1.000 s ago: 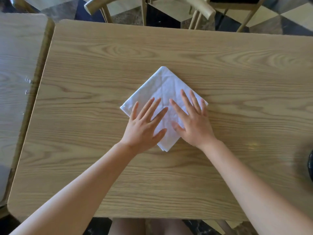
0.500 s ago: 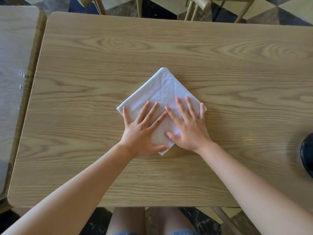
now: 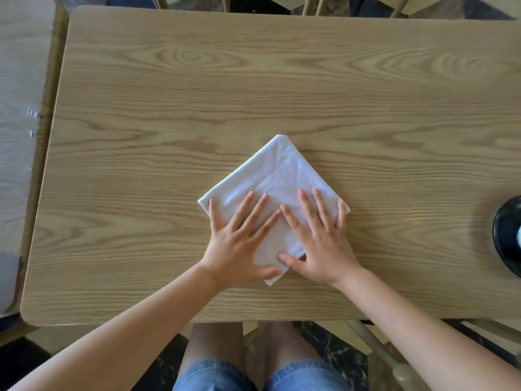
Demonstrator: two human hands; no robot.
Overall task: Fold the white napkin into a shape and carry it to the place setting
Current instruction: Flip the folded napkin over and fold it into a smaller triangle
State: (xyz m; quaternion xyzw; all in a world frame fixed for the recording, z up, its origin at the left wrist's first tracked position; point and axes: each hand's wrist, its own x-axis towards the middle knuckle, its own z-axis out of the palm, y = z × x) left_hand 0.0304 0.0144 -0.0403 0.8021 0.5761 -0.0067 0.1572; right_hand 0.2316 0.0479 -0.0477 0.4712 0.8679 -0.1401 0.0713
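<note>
**A:** What is on the table [image 3: 141, 193]?

**B:** A white napkin [image 3: 277, 176], folded into a square and turned like a diamond, with one corner pointing far and one pointing near. It lies flat on the wood, a little right of the table's middle and closer to the near edge than the far one.

**A:** Where are the hands?

**B:** Both rest palm down on the near half of the napkin. The left hand [image 3: 239, 246] covers the near left part, fingers spread and pointing far and slightly right; its thumb lies close to the near corner. The right hand [image 3: 321, 244] covers the near right part, fingers spread and pointing far and slightly left; its little finger lies along the right corner. The two index fingertips almost meet over the centre line. Neither hand grips or pinches anything; they lie flat on the cloth.

**A:** Anything else nearby?

**B:** A dark round object [image 3: 507, 232] sits at the right edge of the view, cut off. A second table [image 3: 17, 136] stands just beside the first on the left. Bare knees and denim shorts [image 3: 298, 373] show below the near edge.
</note>
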